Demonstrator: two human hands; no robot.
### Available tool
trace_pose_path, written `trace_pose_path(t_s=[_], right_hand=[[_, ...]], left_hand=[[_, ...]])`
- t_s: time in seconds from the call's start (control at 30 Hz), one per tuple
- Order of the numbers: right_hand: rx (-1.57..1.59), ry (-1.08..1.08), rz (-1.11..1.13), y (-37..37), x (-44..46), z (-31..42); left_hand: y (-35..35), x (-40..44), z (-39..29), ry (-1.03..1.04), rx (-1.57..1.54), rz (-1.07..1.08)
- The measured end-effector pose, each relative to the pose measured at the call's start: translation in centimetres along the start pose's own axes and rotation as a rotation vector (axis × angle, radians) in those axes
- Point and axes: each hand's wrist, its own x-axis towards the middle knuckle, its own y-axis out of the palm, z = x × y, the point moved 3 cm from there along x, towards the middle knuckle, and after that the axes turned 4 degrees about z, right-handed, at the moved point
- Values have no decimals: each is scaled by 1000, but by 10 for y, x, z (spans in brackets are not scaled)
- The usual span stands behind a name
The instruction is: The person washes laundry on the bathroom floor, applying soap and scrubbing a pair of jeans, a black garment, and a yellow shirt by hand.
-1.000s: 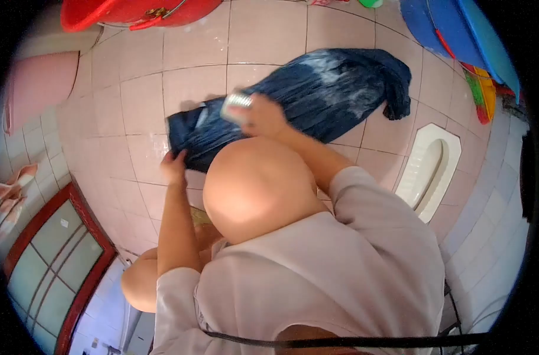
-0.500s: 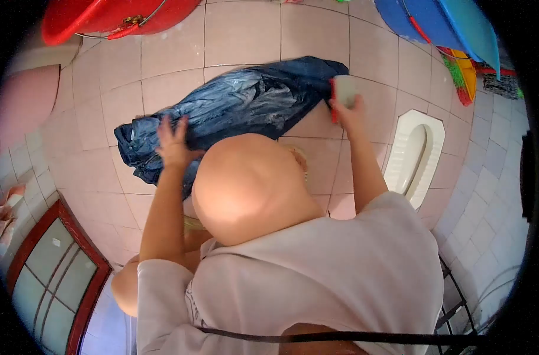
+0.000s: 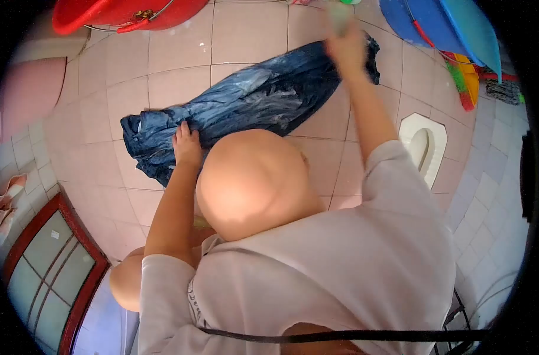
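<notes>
Wet blue jeans (image 3: 251, 94) lie stretched diagonally across the tiled floor in front of my knee. My left hand (image 3: 188, 145) is on their left part, with its bent fingers pressed onto the cloth. At the far right end, my right hand (image 3: 347, 52) is closed around a pale scrub brush (image 3: 338, 22), which is smeared by motion. The brush's red bristles, plain half a second ago, cannot be made out now. My bare knee (image 3: 251, 183) rises close to the jeans' near edge.
A red bucket (image 3: 112, 13) stands at the upper left and a blue bucket (image 3: 432, 26) at the upper right. Beside the blue one is a yellow dustpan (image 3: 469, 80). A white squat toilet (image 3: 426, 139) is set in the floor at right. A red-framed door (image 3: 50, 266) is lower left.
My right hand has moved up and away with the brush. My left hand, spread before, has come down on the jeans. The jeans' right end now lies farther right and more stretched out.
</notes>
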Motion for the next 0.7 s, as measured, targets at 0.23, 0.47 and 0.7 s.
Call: trace_pose_path(t_s=[0.23, 0.47, 0.7], right_hand=[[162, -550, 653, 119, -187, 116], [-417, -145, 196, 34, 2, -65], [-56, -382, 568, 86, -140, 87]], left_hand=[[40, -5, 31, -4, -111, 200], [77, -2, 62, -195, -407, 304], [67, -21, 9, -136, 180, 131]])
